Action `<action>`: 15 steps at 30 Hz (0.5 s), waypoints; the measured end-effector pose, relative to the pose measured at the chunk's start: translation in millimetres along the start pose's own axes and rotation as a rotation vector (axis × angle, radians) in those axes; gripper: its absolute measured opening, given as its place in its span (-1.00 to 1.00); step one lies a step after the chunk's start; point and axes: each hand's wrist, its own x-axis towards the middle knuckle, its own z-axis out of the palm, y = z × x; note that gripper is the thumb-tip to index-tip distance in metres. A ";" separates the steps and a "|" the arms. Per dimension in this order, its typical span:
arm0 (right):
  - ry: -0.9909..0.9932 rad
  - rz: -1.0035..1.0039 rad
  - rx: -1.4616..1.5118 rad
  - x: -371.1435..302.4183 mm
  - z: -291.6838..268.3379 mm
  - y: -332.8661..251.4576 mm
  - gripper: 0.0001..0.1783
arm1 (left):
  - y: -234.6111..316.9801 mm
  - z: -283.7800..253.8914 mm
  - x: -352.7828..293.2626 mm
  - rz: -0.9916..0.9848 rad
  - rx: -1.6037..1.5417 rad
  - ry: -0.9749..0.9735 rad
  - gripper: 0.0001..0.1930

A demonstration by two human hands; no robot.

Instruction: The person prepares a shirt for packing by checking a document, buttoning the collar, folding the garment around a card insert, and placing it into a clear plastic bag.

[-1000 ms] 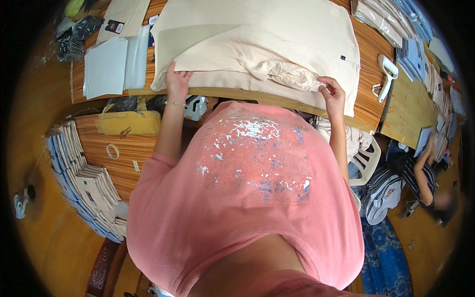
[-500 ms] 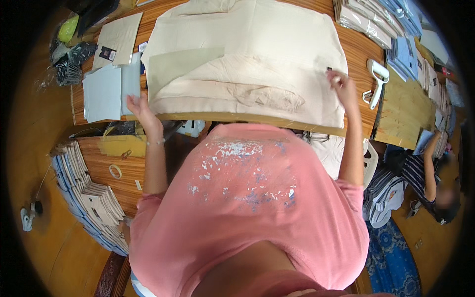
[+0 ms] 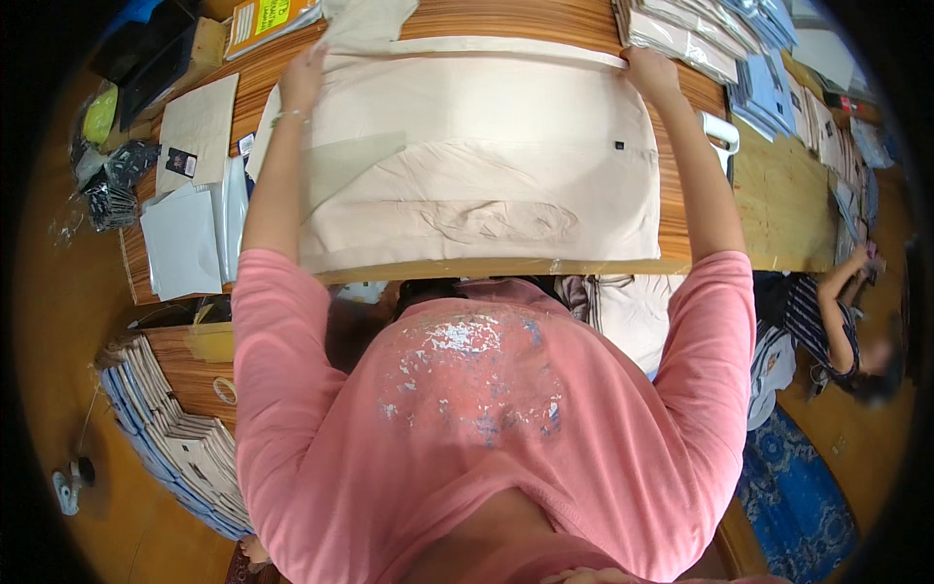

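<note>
gripping far right edge of cream garment [image 3: 486, 107], laid across wooden table [image 3: 545, 16], with right hand [image 3: 649, 74] closed; with left hand [image 3: 304, 76] at far left edge, too blurred to tell how far open or whether holding. mostly spread flat; left creased toward near edge.

wearer's two hands [image 3: 302, 76] [image 3: 652, 74], one spread garment [image 3: 477, 107]
</note>
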 end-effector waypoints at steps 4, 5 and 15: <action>0.217 -0.028 0.328 -41.8 -5.6 52.7 -0.51 | 10.3 -35.0 -13.6 0.098 -0.380 0.089 -0.57; 0.237 -0.021 0.449 -54.2 -11.4 57.2 -0.52 | 19.8 -50.9 -23.2 0.144 -0.362 0.133 -0.58; 0.264 0.034 1.192 -247.4 25.6 29.0 -0.77 | 20.9 -114.1 -242.3 -0.058 -0.510 -0.019 -0.61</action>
